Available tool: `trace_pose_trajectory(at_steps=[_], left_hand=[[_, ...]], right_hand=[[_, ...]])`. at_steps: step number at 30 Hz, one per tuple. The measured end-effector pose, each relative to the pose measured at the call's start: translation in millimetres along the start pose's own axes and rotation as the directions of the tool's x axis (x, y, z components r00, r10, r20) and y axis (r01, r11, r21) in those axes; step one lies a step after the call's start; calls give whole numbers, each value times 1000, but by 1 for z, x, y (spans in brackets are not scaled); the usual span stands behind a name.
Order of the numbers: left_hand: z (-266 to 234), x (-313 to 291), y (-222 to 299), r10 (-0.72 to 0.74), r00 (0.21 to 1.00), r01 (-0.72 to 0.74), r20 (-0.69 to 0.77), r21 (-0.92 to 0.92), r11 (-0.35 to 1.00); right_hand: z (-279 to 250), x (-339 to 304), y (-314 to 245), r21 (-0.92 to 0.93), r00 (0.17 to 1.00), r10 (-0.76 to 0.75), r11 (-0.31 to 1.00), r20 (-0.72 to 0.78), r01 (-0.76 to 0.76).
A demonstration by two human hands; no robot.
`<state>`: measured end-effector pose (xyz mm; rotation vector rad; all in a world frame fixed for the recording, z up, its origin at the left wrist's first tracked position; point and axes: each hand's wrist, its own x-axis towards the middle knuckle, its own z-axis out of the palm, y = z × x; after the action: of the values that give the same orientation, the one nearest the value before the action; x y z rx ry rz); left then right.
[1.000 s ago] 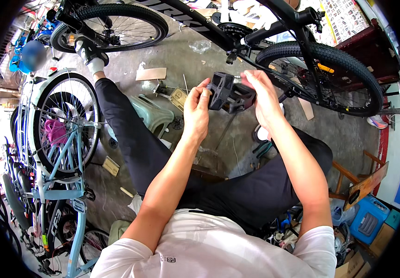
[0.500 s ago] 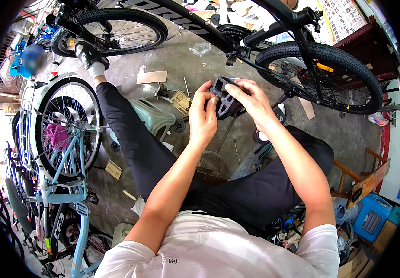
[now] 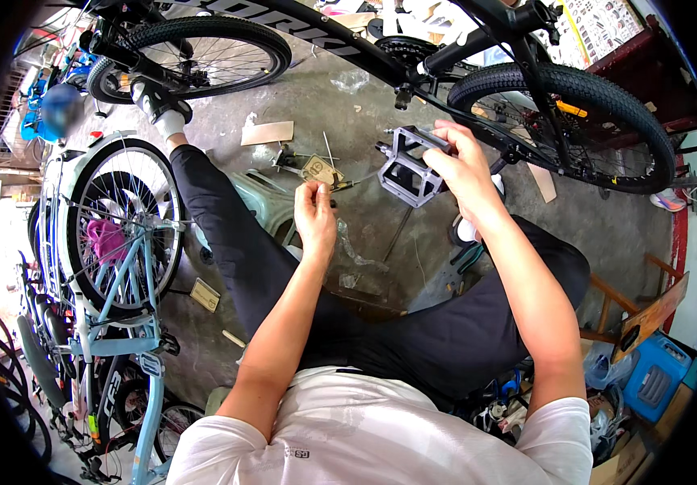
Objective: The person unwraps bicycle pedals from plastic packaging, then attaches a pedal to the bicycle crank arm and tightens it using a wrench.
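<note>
In my right hand [image 3: 468,179] is a dark grey bicycle pedal [image 3: 407,162] with an open cage-like body. My thumb and fingers grip its right end, and its threaded axle end points left. Apart from it, to the lower left, my left hand [image 3: 315,226] is closed with its fingertips pinched together. Whether something small is between them I cannot make out. Beyond both hands a black mountain bike [image 3: 340,50] stretches across the floor, its crank and chainring [image 3: 403,52] above the pedal.
A pale green plastic stool [image 3: 263,198] stands beside my left leg, near a small printed card [image 3: 322,170] and metal tools. A light blue bicycle [image 3: 126,343] stands at left. Cardboard [image 3: 267,132] lies on the floor. A blue plastic case [image 3: 655,376] is at lower right.
My left hand has come off the pedal and moved left and down. My right hand has shifted slightly right, holding the pedal alone, now turned so its open frame shows.
</note>
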<state>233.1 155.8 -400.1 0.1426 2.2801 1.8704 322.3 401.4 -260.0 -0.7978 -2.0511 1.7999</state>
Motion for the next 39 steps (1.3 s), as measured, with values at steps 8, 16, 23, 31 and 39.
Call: trace_pose_trajectory(at_steps=[8,16,23,31,39], left_hand=[[-11,26,-34,-323,943,326,-76,32,945],[1,161,-81,-409,904,426,-127,165,890],[41,278,-24,-320,947,316,-38,-75,946],[63,303,15,-308,951,261,24,471,843],[51,161,-21,-425,902,429,-74,259,865]], right_hand=[[-2,-15,-7,-498,971,-222,834,93,238],[-13,-20,-5,-592,948,-272,742,163,315],[-21,-14,-6,-585,945,-282,744,165,324],[-27,-5,-14,-533,966,-228,806,120,257],[-24,1,-7,-473,954,-280,829,109,298]])
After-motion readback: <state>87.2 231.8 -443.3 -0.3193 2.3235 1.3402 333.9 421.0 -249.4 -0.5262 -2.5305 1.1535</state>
